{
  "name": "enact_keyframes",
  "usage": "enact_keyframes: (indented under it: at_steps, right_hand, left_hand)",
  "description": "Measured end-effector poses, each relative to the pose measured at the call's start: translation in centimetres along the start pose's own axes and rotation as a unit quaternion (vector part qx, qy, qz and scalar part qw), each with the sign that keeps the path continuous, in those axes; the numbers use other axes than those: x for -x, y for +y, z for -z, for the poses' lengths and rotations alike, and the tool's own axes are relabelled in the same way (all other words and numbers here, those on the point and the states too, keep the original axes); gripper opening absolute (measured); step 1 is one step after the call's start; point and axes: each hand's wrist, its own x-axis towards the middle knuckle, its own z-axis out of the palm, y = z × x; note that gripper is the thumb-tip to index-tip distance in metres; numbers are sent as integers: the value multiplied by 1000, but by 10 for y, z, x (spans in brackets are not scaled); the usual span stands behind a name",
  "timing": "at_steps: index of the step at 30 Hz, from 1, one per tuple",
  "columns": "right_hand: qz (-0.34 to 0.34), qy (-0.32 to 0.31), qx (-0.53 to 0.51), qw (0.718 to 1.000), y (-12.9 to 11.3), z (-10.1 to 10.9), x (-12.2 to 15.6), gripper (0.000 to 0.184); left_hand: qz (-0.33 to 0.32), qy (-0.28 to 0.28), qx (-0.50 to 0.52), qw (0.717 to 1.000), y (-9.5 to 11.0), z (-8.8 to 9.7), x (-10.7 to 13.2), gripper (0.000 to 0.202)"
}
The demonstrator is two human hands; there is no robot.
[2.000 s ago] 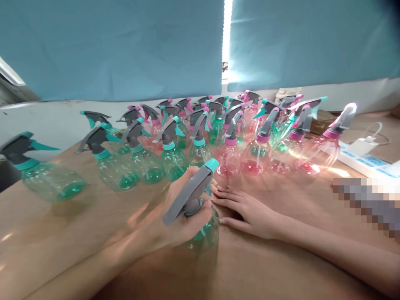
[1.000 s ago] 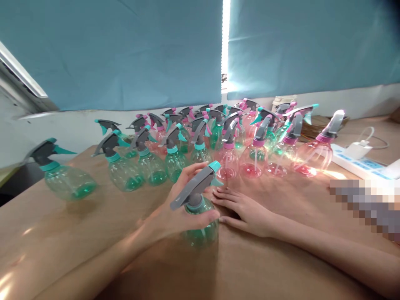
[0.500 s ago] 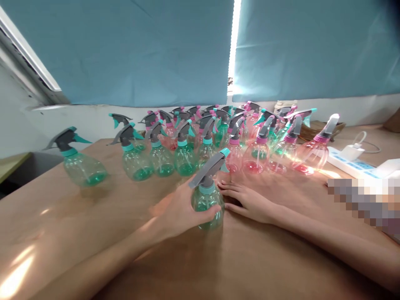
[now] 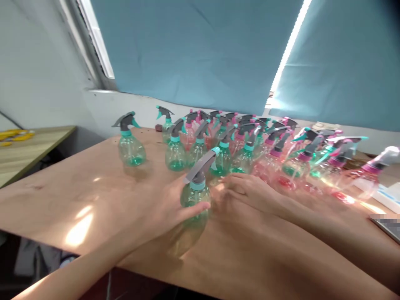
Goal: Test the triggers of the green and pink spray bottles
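My left hand [image 4: 175, 204] is wrapped round the body of a clear green spray bottle [image 4: 197, 198] with a grey trigger head and a turquoise collar. The bottle stands upright near the middle of the table, a little green liquid low inside it. Just right of the bottle, my right hand [image 4: 246, 189] rests low over the tabletop with its fingers stretched towards the bottle, holding nothing. Behind both hands stand several more spray bottles, green ones such as this spray bottle [image 4: 177, 155] and pink ones such as this pink spray bottle [image 4: 286, 177].
Another green spray bottle [image 4: 131, 148] stands apart on the left of the wooden table [image 4: 103, 225]. A white power strip [image 4: 389, 193] and a dark flat edge [image 4: 387, 227] lie at the right. Yellow items [image 4: 15, 135] are on a side table. Blue blinds [image 4: 193, 54] hang behind.
The view has swung left, so the bottles sit further right and the side table shows. My left hand keeps hold of the spray bottle; my right hand stays beside it.
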Motion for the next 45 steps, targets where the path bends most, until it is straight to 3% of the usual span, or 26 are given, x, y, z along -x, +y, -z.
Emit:
enact_keyframes:
  at_steps: [4,7,10,13,19,29,39,45]
  right_hand:
    - [-20,65,-11,998,-37,-9,-63,35]
    - [-73,106,-24,991,-59,-12,-102,44]
    - [-103,126,-49,985,-66,-14,-128,52]
    - [-130,99,-65,984,-64,-14,-144,58]
    - [-165,58,-78,982,-62,-10,-164,48]
    - [-226,-30,-192,955,-55,-12,-189,94]
    - [-233,-24,-265,935,-48,-24,-202,100]
    - [-216,-10,-231,949,-50,-28,-202,94]
  left_hand:
    - [70,68,-29,995,-31,29,14,50]
    - [117,125,-54,984,-54,46,17,49]
    - [149,168,-100,969,-75,62,13,47]
    - [156,192,-124,961,-93,72,1,52]
    - [158,196,-128,959,-124,75,-34,45]
    - [139,185,-150,961,-141,70,-60,41]
    - [121,195,-178,957,-148,68,-70,44]
    - [120,200,-179,956,-151,67,-75,43]
